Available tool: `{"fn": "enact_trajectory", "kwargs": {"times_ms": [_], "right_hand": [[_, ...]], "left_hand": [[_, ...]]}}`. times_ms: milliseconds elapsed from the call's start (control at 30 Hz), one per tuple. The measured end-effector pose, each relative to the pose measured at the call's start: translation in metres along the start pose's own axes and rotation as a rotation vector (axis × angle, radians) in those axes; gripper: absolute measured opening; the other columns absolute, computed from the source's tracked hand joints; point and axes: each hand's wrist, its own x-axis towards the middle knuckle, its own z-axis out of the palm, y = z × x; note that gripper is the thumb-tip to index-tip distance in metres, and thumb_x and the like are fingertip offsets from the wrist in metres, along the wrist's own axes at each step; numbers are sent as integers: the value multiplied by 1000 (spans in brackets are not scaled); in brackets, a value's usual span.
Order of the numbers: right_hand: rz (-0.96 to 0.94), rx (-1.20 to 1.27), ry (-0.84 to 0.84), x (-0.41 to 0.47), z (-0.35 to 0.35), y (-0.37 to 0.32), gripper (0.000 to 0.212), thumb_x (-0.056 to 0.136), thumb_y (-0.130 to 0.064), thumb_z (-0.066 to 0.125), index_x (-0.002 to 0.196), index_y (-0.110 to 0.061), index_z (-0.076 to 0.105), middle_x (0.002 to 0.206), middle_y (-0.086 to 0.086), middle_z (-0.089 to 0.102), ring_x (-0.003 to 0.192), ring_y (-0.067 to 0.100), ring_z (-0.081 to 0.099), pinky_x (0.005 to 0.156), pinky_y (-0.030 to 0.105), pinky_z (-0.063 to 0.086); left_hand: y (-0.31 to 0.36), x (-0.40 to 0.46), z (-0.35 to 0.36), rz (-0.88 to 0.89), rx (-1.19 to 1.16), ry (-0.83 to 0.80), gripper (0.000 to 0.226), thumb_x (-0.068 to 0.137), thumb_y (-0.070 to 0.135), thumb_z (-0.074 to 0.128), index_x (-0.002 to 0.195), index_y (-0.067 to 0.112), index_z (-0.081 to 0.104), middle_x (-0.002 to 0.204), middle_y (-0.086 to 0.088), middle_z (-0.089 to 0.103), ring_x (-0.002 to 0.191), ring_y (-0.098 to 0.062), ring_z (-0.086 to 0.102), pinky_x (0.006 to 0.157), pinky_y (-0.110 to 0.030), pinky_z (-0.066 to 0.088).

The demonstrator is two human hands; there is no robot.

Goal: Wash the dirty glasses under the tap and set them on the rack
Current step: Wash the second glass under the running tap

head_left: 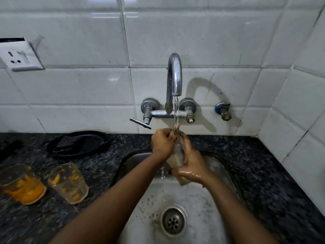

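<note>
Water runs from the chrome tap (174,74) onto a clear glass (178,154) that I hold tilted over the steel sink (207,217). My right hand (190,166) wraps the glass's lower part and base. My left hand (162,142) grips its rim end under the stream. Two dirty glasses stand on the dark counter at the left: one (22,184) with orange residue, and another (68,183) with orange and green smears. No rack is in view.
A black pan (79,143) lies on the granite counter (263,173) behind the dirty glasses. The sink drain (173,221) is below my hands. A wall socket (19,56) is at the upper left, and a small valve (223,110) sits right of the tap.
</note>
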Motion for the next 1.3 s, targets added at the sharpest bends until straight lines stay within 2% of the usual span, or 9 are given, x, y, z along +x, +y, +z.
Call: {"fn": "enact_trajectory", "kwargs": {"times_ms": [167,367,467,600,733,967,1067,1167,1300], "right_hand": [[245,1076,-320,-14,-5,9,84,70,8,67,134,-35,35,116,22,59,87,39,65,67,48,58],[45,-171,77,-4,19,-3,122,52,-23,88,144,-27,8,131,1,44,117,25,52,91,35,51],[8,317,-127,-10,8,11,109,59,-12,85,143,-24,16,126,-11,47,112,11,55,83,21,51],[249,1006,-334,-19,2,21,82,62,-9,78,134,-12,38,105,19,66,82,33,68,70,46,58],[159,-119,81,-13,23,-1,80,57,-23,84,122,-21,38,105,3,63,92,25,64,75,39,58],[193,628,-203,-17,-4,14,47,66,-20,78,107,-20,55,99,6,68,83,20,68,70,36,58],[89,385,-48,-4,-10,15,67,56,-16,82,115,-17,51,107,3,64,97,20,64,74,31,54],[-80,51,105,7,-20,8,63,64,-6,77,118,-20,48,107,0,61,97,18,61,76,27,54],[-229,-428,150,12,-29,-3,74,65,-14,76,128,-27,39,125,1,53,115,22,49,96,46,43]], "left_hand": [[-3,-9,-5,-164,-428,12,56,92,36,52,38,21,42,31,7,39,30,-4,33,38,-16,32],[0,-8,8,62,327,109,50,91,44,49,51,14,51,50,-6,52,53,-23,49,55,-31,38],[-1,-7,5,58,-24,130,49,88,33,58,44,18,42,40,4,38,38,-8,34,43,-22,30],[0,-4,1,-52,-364,5,48,90,28,56,45,17,44,41,2,41,40,-13,36,43,-22,32],[1,-5,8,85,517,32,47,90,48,47,62,11,57,58,-5,51,60,-23,52,58,-29,38],[6,-7,-9,-8,-199,-70,46,84,35,64,46,16,44,39,5,40,37,-9,38,40,-18,36],[14,-3,-17,272,204,-235,51,83,54,55,55,12,59,51,0,61,47,-4,55,70,-32,50],[28,0,-31,361,608,-691,60,61,67,57,93,18,69,95,-4,71,91,-14,64,94,-41,46],[42,-6,-35,338,1138,-1038,90,65,46,77,140,40,28,153,5,27,142,-23,19,118,-52,10]]}}
